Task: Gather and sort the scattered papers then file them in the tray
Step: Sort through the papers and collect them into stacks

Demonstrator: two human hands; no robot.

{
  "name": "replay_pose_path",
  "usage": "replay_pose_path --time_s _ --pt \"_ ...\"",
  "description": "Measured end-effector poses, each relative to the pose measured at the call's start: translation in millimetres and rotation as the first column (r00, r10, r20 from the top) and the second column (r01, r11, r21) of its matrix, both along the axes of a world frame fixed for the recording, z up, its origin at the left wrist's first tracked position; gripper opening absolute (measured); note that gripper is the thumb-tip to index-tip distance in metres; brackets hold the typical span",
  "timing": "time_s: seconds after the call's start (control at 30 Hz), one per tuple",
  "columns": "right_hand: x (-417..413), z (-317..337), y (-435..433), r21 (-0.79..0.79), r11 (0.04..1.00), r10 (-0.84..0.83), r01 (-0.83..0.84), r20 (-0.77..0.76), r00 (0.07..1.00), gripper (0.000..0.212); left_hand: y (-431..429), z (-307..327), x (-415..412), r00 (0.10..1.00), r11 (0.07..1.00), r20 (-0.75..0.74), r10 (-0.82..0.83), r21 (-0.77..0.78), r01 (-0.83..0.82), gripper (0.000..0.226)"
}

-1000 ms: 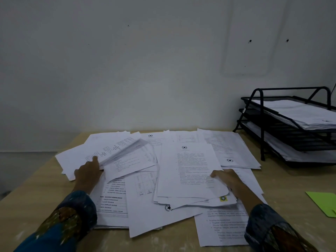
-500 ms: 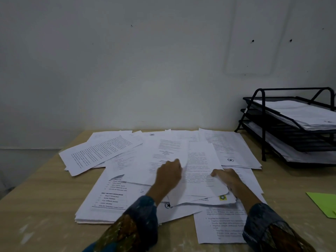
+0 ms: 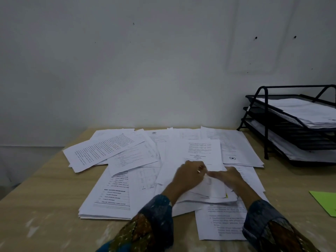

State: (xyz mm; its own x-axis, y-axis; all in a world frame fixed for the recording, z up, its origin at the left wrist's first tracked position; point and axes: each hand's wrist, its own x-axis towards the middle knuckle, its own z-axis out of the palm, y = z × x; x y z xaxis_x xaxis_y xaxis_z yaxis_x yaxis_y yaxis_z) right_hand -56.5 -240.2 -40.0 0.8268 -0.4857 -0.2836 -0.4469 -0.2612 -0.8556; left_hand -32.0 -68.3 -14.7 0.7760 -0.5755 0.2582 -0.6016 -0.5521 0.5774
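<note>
I see scattered white printed papers (image 3: pixel 112 193) spread across the middle of a pale wooden table (image 3: pixel 45 206). The left hand (image 3: pixel 189 176) pinches the near edge of one white printed sheet (image 3: pixel 204 151). The right hand (image 3: pixel 227 179) meets it there, but I cannot tell its grip. I judge this is the gathering step. Next, square the sheets and carry them to the black wire tiered tray (image 3: pixel 265 122) at the far right corner.

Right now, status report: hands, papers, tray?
Left hand and right hand both pinch top sheet at lower edge. Papers scattered across table. Tray at right holds sheets; green paper near it.
</note>
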Motion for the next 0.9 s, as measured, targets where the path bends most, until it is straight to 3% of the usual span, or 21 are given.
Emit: replay_pose_path --time_s 0.07,0.17,0.27,0.33,0.37,0.53,0.67,0.77,0.9 --pt "2 -2 -2 0.076 0.997 0.0 0.0 -0.008 1.0 0.081 31 2 16 0.989 0.992 0.08 0.126 -0.022 -0.125 0.021" --pt "10 -11 -9 0.11 0.994 0.006 -0.004 -0.015 1.0 0.103 89 6 45 0.933 0.939 0.127 0.336 0.027 -0.342 0.041" --pt "13 -14 -10 0.136 0.991 0.002 -0.002 0.0 1.0 0.118 138 3 71 0.879 0.81 0.097 0.466 0.352 -0.468 0.079" --pt "12 -13 -9 0.152 0.988 0.009 -0.008 -0.004 1.0 0.104 162 0 78 0.882 0.709 0.088 0.464 0.559 -0.429 0.084" --pt "11 -11 -8 0.154 0.988 0.012 -0.011 -0.007 1.0 0.099 169 -1 80 0.884 0.693 0.074 0.463 0.592 -0.412 0.078" --pt "11 -12 -6 0.14 0.99 0.006 -0.005 -0.012 1.0 0.083 179 -8 82 0.901 0.726 0.115 0.418 0.554 -0.407 0.036" --pt "13 -15 -8 0.135 0.991 0.002 -0.003 0.006 1.0 0.088 178 -14 86 0.893 0.729 0.221 0.393 0.517 -0.449 0.031" --pt "13 -14 -7 0.123 0.992 0.006 -0.007 0.006 1.0 0.093 170 -12 85 0.86 0.775 0.265 0.437 0.375 -0.509 0.023" --pt "8 -5 -2 0.098 0.995 0.007 -0.006 -0.012 1.0 0.073 148 -8 81 0.859 0.869 0.313 0.404 0.162 -0.468 0.019"
